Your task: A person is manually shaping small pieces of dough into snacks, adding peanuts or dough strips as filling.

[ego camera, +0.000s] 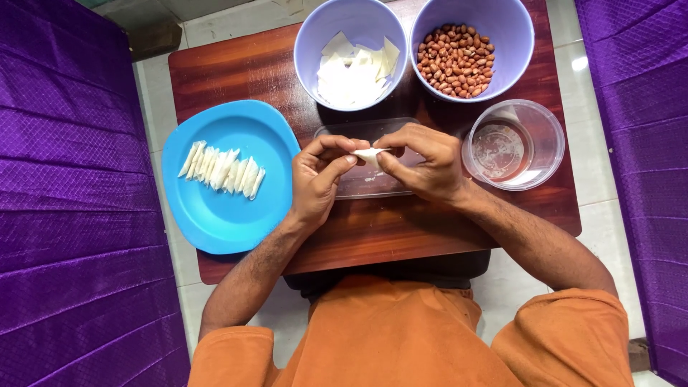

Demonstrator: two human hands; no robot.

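**Dark wooden table, pastry in hand**

Over the reddish wooden table point(236, 72), your left hand point(319, 175) and right hand point(423, 161) pinch a small white folded dough wrapper point(370, 154) above a clear rectangular plastic tray point(365, 185). Folded pieces line the glossy blue plate point(215, 215); lilac bowls hold wrappers point(351, 72) and peanuts point(455, 59).

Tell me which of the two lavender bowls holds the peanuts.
The right-hand lavender bowl, beside the clear round tub. The left lavender bowl holds flat white wrapper pieces instead.
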